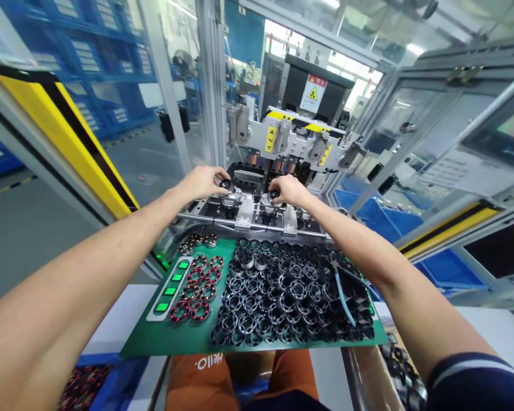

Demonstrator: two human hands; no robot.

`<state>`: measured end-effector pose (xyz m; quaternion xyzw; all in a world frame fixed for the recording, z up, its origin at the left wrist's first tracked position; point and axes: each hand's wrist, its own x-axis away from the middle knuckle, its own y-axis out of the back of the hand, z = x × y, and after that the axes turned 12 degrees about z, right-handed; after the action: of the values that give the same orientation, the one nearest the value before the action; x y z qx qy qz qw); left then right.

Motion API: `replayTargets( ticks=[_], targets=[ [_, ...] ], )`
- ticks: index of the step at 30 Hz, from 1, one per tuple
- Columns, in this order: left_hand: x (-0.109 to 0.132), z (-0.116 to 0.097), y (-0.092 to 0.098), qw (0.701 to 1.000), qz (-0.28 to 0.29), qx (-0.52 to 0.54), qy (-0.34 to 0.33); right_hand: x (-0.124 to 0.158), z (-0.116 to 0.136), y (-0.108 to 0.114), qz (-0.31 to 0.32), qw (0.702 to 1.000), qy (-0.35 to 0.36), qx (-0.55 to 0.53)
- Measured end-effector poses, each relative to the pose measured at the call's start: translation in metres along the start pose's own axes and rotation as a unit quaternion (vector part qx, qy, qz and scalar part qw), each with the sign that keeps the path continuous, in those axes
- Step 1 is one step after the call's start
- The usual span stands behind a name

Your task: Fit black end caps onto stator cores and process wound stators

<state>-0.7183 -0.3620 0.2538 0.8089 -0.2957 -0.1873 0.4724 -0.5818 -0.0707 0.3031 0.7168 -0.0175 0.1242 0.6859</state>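
My left hand is closed round a black stator core at the left metal fixture of the winding machine. My right hand grips another black stator core at the neighbouring fixture. Both cores sit at the tops of their fixtures; whether they are fully seated I cannot tell. Nearer me, many bare black stator cores stand stacked on a green mat. To their left lie several stators wound with copper wire.
Blue-handled pliers lie on the cores at right. A strip of green lit buttons is set at the mat's left. The machine head stands behind my hands. Yellow-black guards flank the opening. A blue bin holds wound stators below left.
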Motion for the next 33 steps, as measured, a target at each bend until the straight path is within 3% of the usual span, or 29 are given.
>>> replayTargets(
  ticks=[11, 25, 33],
  targets=[
    [-0.029, 0.005, 0.011, 0.992, 0.101, -0.066, -0.038, -0.010, 0.004, 0.003, 0.042, 0.998, -0.031, 0.023],
    [-0.043, 0.002, 0.022, 0.977, 0.137, -0.156, -0.047, -0.028, -0.009, 0.008, 0.041, 0.999, -0.008, -0.018],
    [-0.041, -0.007, 0.026, 0.973, 0.149, -0.174, -0.011, -0.038, -0.018, 0.011, 0.061, 0.998, 0.005, -0.031]
  ],
)
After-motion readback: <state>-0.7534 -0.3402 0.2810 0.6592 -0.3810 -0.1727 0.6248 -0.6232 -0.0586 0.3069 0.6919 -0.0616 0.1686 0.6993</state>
